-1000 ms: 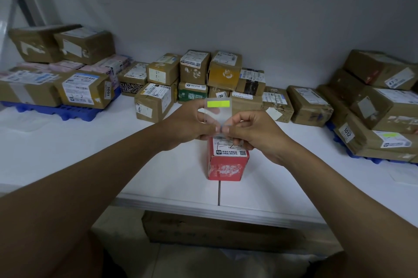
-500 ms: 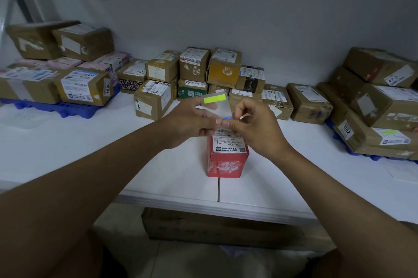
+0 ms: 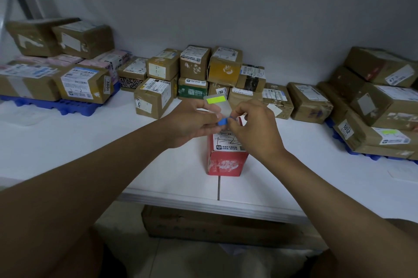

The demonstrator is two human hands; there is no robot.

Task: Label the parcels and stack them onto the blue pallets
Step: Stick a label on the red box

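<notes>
Across the white table point(image 3: 67, 142), parcels lie in three groups: a stack on the blue pallet point(image 3: 56, 105) at far left, another on a second blue pallet point(image 3: 362, 154) at far right, and a loose cluster of brown boxes point(image 3: 196, 78) against the back wall between them, not yet on either pallet. Nearer the front edge, alone and well apart from both pallets, stands the red parcel point(image 3: 226, 157), upright, with a white shipping slip on its top. Just above it the two hands meet. The left hand point(image 3: 192, 124) pinches a pale backing sheet point(image 3: 218, 105) that carries a yellow-green sticker point(image 3: 216, 99) near its top edge; the right hand point(image 3: 253, 130) has its thumb and forefinger closed together on a small blue sticker point(image 3: 222, 122) at the sheet's lower edge. That blue sticker is the change: a second ago only the yellow-green one showed and the sheet was held flat between both hands, half a second ago a sliver of blue appeared, and now it stands curled away from the sheet. I judge the label to be mid-peel, so the red parcel is unlabelled as yet. Pressing the sticker onto it should come next, then carrying it to a pallet.
</notes>
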